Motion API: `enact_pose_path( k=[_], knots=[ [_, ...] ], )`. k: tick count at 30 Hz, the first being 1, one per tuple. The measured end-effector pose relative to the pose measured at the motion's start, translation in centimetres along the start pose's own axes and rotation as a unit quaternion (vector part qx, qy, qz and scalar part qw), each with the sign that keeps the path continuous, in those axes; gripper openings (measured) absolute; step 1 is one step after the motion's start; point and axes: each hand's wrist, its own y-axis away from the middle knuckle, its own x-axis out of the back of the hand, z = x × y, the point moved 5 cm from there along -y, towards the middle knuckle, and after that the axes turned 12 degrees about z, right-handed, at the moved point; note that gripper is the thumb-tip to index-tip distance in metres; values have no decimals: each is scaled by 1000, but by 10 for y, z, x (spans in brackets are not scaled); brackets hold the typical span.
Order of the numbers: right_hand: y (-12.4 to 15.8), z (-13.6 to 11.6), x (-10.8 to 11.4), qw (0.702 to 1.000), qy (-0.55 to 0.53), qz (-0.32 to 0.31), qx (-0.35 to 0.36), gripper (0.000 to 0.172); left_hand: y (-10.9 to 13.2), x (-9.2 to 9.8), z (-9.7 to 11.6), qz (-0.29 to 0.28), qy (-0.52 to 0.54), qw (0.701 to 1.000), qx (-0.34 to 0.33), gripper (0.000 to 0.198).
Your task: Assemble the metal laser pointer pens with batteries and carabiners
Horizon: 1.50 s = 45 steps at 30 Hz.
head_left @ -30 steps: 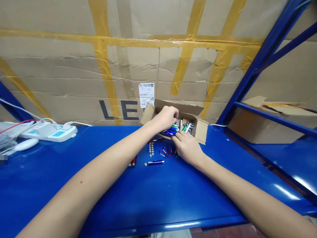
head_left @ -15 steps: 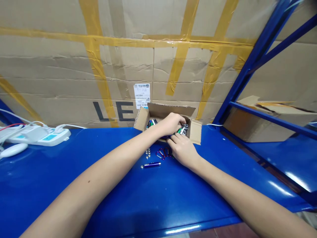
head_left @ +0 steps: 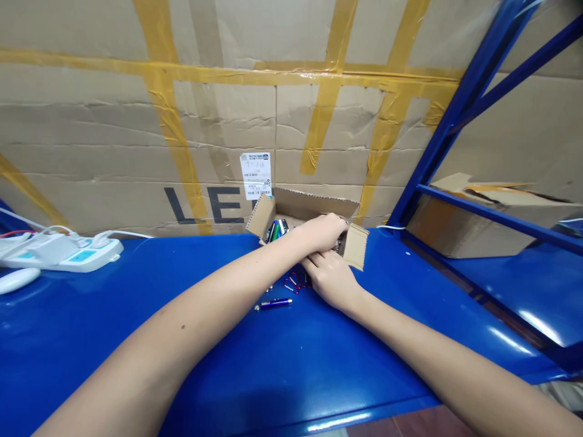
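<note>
A small cardboard box point(head_left: 314, 205) with raised flaps stands against the large carton, holding several green, silver and dark metallic tubes point(head_left: 277, 230). My left hand point(head_left: 325, 232) reaches into its right end, fingers curled down; what they grip is hidden. Just in front, my right hand point(head_left: 331, 276) has its fingers bent over the box's front edge, partly beneath my left hand. On the table before the box lies a blue penlight point(head_left: 276, 303), a small silver button cell point(head_left: 257, 308) at its left end. Red and purple carabiners point(head_left: 294, 282) lie beside my right hand.
A white power strip point(head_left: 86, 255) with plugs and cables sits on the blue table point(head_left: 255, 370) at left. Behind stands a large taped carton point(head_left: 218, 133). Blue shelf posts point(head_left: 437, 145) rise at right, with another open carton point(head_left: 473, 224) beyond them.
My left hand has moved right and lower inside the small box, toward its right flap. More tubes show at the left end. My right hand stays at the front edge.
</note>
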Motion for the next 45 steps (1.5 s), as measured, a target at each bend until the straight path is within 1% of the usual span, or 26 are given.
enact_pose_path(
  k=[5, 8, 11, 14, 17, 20, 22, 25, 27, 31, 35, 38, 41, 45],
  knots=[
    [0, 0, -2, 1000, -9, -20, -7, 30, -8, -12, -3, -22, 34, 998, 46, 28],
    [1, 3, -4, 999, -21, -30, -20, 29, -13, -16, -3, -19, 43, 998, 42, 29],
    [3, 9, -7, 998, -28, -31, -36, 25, -15, -12, -2, 5, 19, 1000, 24, 29],
    [5, 13, -10, 998, -21, -37, -52, 23, -13, -4, -4, 31, -4, 999, 11, 23],
    [4, 16, -9, 998, 1, -41, -53, 24, -5, 3, -14, 55, -1, 998, 15, 19],
    [1, 16, -6, 997, 20, -48, -51, 25, 4, 6, -31, 59, 52, 996, 42, 25],
    [0, 16, -4, 997, 25, -51, -52, 25, 10, 9, -42, 73, 78, 992, 61, 27],
    [-1, 16, -2, 997, 31, -52, -51, 26, 19, 16, -51, 85, 98, 989, 75, 25],
    [0, 15, -2, 997, 36, -47, -49, 25, 25, 22, -53, 71, 100, 989, 82, 24],
    [4, 16, -1, 998, 42, -27, -43, 25, 42, 28, -51, -1, 77, 992, 100, 25],
    [6, 17, -1, 998, 45, -15, -38, 26, 55, 21, -51, -48, 38, 991, 117, 23],
    [6, 18, -3, 998, 46, -16, -35, 26, 53, 9, -50, -62, 14, 990, 127, 22],
    [6, 18, -4, 998, 50, -21, -29, 25, 47, -1, -50, -71, -20, 984, 160, 21],
    [6, 18, -3, 998, 53, -11, -27, 23, 41, -2, -47, -58, -28, 979, 196, 22]
  ],
)
